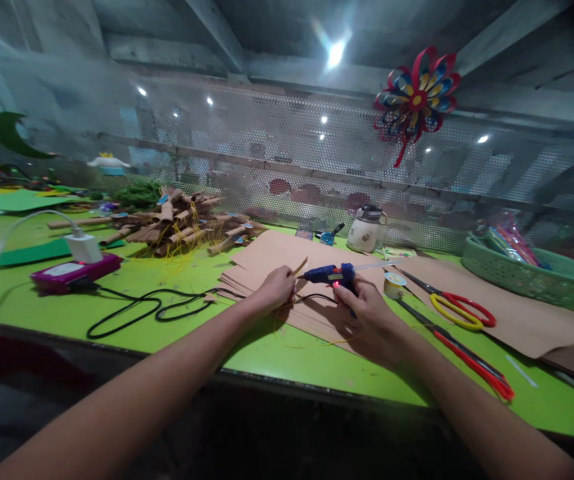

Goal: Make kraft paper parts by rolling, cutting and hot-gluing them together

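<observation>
My right hand (369, 310) is wrapped round the handle of a blue hot glue gun (327, 274). A red light glows on the gun, and a clear glue stick (374, 265) juts from its back. The nozzle points left, close to my left hand (277, 290). My left hand is closed on a narrow brown paper piece (301, 265), whose tip sticks up past the fingers; the rest of it is hidden. Thin yellow string (291, 345) trails below that hand. Under both hands lies a stack of brown paper sheets (261, 257) on the green table (177, 350).
At the back left is a heap of rolled brown paper tubes (174, 223) with yellow strings. A purple power strip (74, 273) and black cord (131, 313) lie left. Right are scissors (459, 310), red-handled scissors (481, 367), a small tub (394, 285), a jug (365, 230) and a green basket (531, 273).
</observation>
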Tool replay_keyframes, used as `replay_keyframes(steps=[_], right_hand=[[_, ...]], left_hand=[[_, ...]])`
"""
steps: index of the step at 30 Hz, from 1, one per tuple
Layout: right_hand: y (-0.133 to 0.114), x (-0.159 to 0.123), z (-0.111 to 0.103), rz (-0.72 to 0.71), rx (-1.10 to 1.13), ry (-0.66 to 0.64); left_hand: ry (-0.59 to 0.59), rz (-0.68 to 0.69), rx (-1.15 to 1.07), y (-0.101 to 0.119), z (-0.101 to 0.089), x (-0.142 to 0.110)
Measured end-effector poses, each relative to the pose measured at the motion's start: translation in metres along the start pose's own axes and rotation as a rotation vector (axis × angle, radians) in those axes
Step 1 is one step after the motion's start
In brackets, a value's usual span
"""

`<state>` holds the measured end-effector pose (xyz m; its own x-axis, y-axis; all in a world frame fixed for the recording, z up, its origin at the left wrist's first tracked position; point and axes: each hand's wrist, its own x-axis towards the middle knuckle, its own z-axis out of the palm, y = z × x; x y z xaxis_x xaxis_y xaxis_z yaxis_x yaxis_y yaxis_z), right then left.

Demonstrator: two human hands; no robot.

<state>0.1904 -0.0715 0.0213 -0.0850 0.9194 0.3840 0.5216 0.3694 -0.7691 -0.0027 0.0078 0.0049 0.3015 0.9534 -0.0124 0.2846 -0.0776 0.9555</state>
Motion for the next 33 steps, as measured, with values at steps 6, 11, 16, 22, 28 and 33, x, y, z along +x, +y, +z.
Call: replay_keyframes(steps=[6, 11, 16, 22, 28, 33], right_hand=[[0.004, 0.002, -0.001, 0.022, 0.002, 0.017], [-0.001, 0.000, -0.001, 0.012, -0.021, 0.008], [0.001, 0.002, -0.002, 0.022, -0.015, 0.032], [-0.001, 0.000, -0.002, 0.010, -0.017, -0.009], [0.009, 0.005, -0.004, 0.042, 0.015, 0.047], [0.013, 0.009, -0.005, 0.064, 0.026, 0.087]], left_hand=[[-0.025, 0.056, 0.056, -0.002, -0.001, 0.002], [-0.028, 0.051, 0.069, -0.003, -0.001, 0.002], [-0.033, 0.037, 0.063, -0.002, -0.002, 0.001], [-0.020, 0.049, 0.056, -0.004, -0.001, 0.003], [-0.022, 0.042, 0.069, -0.004, 0.000, 0.004], [-0.012, 0.034, 0.050, -0.003, 0.001, 0.003]])
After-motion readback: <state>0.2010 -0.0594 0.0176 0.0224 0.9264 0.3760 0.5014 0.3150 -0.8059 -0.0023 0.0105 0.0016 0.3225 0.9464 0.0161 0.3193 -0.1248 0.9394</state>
